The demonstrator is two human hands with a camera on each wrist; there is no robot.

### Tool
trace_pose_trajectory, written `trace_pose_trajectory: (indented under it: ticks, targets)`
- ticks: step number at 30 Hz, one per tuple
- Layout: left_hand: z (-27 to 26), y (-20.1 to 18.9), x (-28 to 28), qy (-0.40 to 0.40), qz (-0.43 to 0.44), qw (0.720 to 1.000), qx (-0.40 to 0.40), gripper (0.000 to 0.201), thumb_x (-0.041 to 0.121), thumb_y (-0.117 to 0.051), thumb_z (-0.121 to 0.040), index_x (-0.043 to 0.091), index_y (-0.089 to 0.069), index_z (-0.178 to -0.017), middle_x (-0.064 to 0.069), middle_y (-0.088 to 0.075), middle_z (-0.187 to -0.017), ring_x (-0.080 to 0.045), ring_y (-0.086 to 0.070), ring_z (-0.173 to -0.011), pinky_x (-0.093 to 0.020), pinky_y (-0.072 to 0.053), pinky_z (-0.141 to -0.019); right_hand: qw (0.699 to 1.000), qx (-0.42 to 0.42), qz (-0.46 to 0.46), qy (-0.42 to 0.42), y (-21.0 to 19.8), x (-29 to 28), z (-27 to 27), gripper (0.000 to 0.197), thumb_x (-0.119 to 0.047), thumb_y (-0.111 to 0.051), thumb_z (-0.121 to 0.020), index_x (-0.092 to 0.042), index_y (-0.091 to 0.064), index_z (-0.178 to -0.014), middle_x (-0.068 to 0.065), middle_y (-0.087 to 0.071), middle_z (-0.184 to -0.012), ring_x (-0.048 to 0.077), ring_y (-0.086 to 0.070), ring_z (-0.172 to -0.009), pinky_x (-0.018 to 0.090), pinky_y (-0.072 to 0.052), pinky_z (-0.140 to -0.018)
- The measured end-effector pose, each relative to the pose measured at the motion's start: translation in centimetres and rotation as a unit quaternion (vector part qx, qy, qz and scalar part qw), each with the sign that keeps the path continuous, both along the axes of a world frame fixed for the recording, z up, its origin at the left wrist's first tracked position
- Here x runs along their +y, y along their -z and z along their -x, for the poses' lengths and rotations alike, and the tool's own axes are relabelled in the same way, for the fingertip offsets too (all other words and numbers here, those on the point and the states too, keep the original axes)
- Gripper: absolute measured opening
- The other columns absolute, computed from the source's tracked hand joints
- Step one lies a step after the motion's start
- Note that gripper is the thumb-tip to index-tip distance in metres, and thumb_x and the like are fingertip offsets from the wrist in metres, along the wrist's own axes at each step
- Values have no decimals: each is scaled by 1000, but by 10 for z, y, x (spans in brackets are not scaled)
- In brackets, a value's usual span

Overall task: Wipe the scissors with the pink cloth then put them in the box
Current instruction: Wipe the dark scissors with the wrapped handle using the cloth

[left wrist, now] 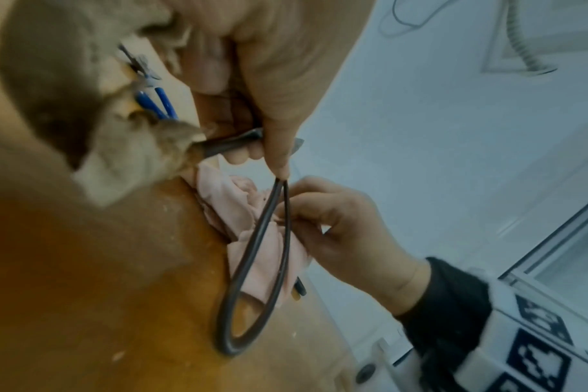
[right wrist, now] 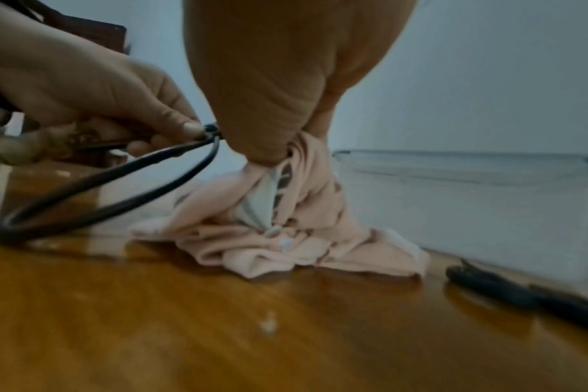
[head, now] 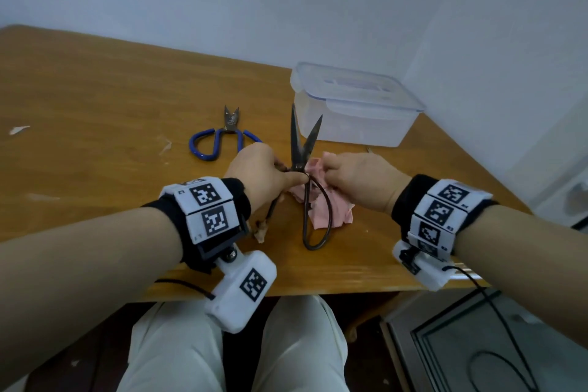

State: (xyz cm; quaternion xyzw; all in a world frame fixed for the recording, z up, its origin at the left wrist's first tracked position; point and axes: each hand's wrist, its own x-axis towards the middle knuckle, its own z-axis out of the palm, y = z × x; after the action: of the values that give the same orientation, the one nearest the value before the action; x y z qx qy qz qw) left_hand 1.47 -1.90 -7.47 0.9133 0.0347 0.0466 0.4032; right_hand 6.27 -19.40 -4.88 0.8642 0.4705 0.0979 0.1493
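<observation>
Left hand (head: 257,172) pinches dark scissors (head: 304,149) at pivot, blades apart; right hand (head: 356,177) grasps pink cloth (head: 331,210) on table (head: 95,105).

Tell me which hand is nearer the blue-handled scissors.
Left. The left hand grips the dark scissors just beside the blue-handled scissors; the right hand, pinching the pink cloth, is farther off, beyond the dark pair.
</observation>
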Motion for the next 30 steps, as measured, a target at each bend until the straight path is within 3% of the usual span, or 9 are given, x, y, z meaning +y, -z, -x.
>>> trace_pose_trajectory:
  ticks: [2, 5, 8, 11, 15, 17, 20, 26, 30]
  targets:
    - [-1, -1, 2, -2, -10, 1000, -1, 47, 46, -73, -79, 3, -64, -63, -17, -55, -59, -22, -49, -53, -39, -40, -53, 995, 12, -68, 70, -4, -2, -1, 20, -16, -57, -92, -10, -65, -110, 7, -57, -113, 24, -60, -95, 30, -47, -70]
    - [-3, -1, 0, -5, -17, 1000, 9, 44, 43, -72, -80, 2, -66, -65, -10, -45, -56, -21, -41, -51, -31, -29, -50, 968, 81, -237, 25, -11, 10, 8, 24, -22, -52, -93, -11, -67, -109, 8, -59, -110, 26, -59, -96, 32, -47, -73]
    - [-1, -6, -2, -13, -37, 999, 16, 33, 32, -70, -83, 5, -63, -64, -8, -42, -56, -19, -38, -50, -29, -25, -46, 978, 59, -196, -45, -6, 22, 8, 33, -28, -48, -89, -9, -71, -101, 14, -64, -101, 29, -64, -81, 28, -47, -62]
    - [0, -5, -1, -15, -31, 999, 16, 33, 32, -69, -84, 0, -71, -78, -11, -50, -62, -20, -43, -54, -30, -29, -48, 984, 45, -161, -66, -2, 29, 6, 17, -18, -60, -81, -4, -69, -84, 14, -65, -91, 28, -65, -67, 24, -47, -53]
    - [0, 5, 2, -17, 8, 1000, 10, 47, 43, -73, -80, -4, -71, -74, -19, -62, -63, -23, -53, -53, -34, -39, -53, 997, 10, -65, 38, -4, 16, -8, 13, -8, -56, -90, -7, -64, -100, 6, -56, -114, 27, -60, -92, 29, -45, -67]
    - [-1, 6, 4, -12, 16, 1000, 6, 51, 45, -74, -78, -5, -69, -74, -23, -62, -65, -25, -52, -54, -35, -40, -55, 986, 32, -129, 105, -9, 6, -8, 17, -17, -55, -94, -9, -64, -105, 4, -52, -118, 24, -56, -98, 30, -43, -74]
    - [-2, 2, 3, -7, 1, 1000, 13, 43, 43, -73, -79, 3, -65, -67, -14, -48, -59, -23, -44, -54, -33, -32, -53, 956, 84, -276, 43, -11, 15, 5, 19, -26, -60, -92, -10, -67, -100, 5, -52, -110, 17, -53, -92, 30, -45, -77]
    - [1, -6, -2, -19, -54, 998, 12, 37, 32, -67, -84, 9, -52, -60, -5, -37, -55, -19, -37, -50, -29, -26, -47, 960, 120, -253, 17, 0, 35, 6, 15, -17, -62, -90, -4, -66, -94, 12, -52, -111, 24, -55, -88, 33, -46, -75]
    - [2, 1, 1, -20, -22, 999, 10, 43, 43, -72, -80, 2, -66, -66, -12, -52, -59, -21, -47, -54, -31, -35, -52, 965, 128, -225, 51, -1, 25, -4, 10, -13, -61, -90, -4, -64, -93, 9, -53, -108, 21, -52, -91, 24, -38, -76]
